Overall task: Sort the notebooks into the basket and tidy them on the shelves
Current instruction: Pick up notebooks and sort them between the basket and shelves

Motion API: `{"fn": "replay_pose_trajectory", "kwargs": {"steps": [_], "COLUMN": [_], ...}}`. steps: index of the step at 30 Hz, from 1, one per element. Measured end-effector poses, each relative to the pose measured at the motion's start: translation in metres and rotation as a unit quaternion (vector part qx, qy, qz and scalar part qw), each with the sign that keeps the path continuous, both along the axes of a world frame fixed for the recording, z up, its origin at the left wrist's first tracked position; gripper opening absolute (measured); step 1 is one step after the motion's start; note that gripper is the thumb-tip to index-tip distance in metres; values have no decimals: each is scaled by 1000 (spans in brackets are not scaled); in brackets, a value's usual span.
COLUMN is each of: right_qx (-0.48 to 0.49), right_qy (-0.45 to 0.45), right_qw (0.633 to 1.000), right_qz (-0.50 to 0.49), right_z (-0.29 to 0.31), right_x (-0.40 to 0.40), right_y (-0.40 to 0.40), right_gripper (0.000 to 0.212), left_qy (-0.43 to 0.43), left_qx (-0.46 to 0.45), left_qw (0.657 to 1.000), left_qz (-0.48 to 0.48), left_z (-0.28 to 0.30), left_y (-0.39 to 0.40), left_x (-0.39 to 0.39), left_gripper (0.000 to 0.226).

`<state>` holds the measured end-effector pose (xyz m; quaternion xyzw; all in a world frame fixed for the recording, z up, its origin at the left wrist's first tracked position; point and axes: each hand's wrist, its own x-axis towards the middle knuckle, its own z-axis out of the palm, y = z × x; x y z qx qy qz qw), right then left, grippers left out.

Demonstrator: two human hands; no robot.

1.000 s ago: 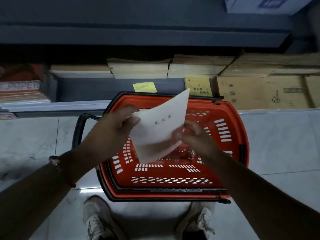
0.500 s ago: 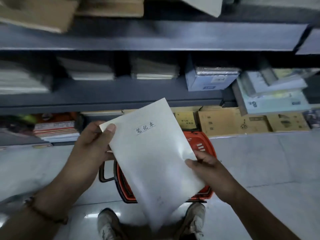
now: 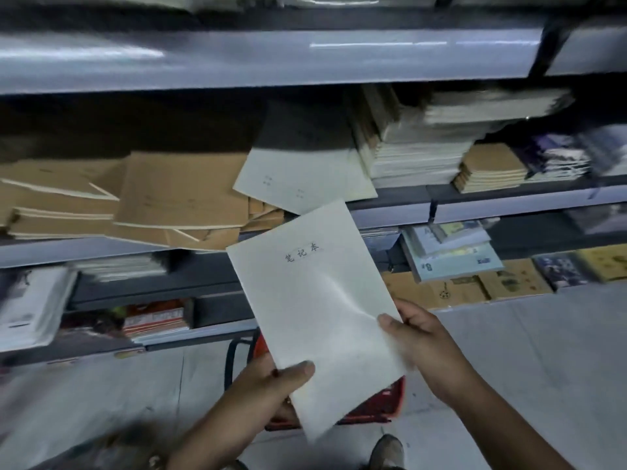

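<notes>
Looks like the shelving step: both hands are holding a pale notebook (image 3: 315, 307) up in front of the shelves (image 3: 271, 59), above the red basket (image 3: 383, 401). Left hand (image 3: 271, 391) is pinching the bottom corner, thumb on the cover, while right hand (image 3: 420, 344) is gripping the right edge. Next it probably needs sliding onto the matching pale stack (image 3: 305, 167) just above.

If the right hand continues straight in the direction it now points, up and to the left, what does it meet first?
Probably the pale notebooks lying on the shelf edge above. The right hand already grips the white notebook, whose top corner would likely arrive first, though depth is unclear.
</notes>
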<state>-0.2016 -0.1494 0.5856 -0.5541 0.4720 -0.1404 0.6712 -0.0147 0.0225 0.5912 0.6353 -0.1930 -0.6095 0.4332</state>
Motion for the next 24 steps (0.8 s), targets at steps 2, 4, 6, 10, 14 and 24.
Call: {"fn": "replay_pose_trajectory", "kwargs": {"steps": [2,4,6,10,14,24], "right_qx": [-13,-20,-23,-32,-53,-96], "right_qy": [-22,-35,-42,-42,-20,1], "right_qw": [1000,999,999,998,997,995], "right_qz": [-10,-22,-24,-27,-51,9], "right_z": [18,32,42,52,57,94], "right_x": [5,11,18,35,53,100], "right_y": [-8,-15,-23,-35,-45,-109], "right_gripper": [23,21,21,23,19,43], "left_qy": [-9,-41,-73,-100,-99,-189], "left_qx": [-19,-30,-54,-105,-137,-120], "left_qw": [999,997,991,976,964,942], "left_qz": [25,65,96,164,204,250], "left_z": [17,30,41,60,62,57], "left_y": [-8,-17,-28,-49,-76,-162], "left_x": [0,1,4,10,18,84], "left_gripper": [49,40,27,21,23,31]}}
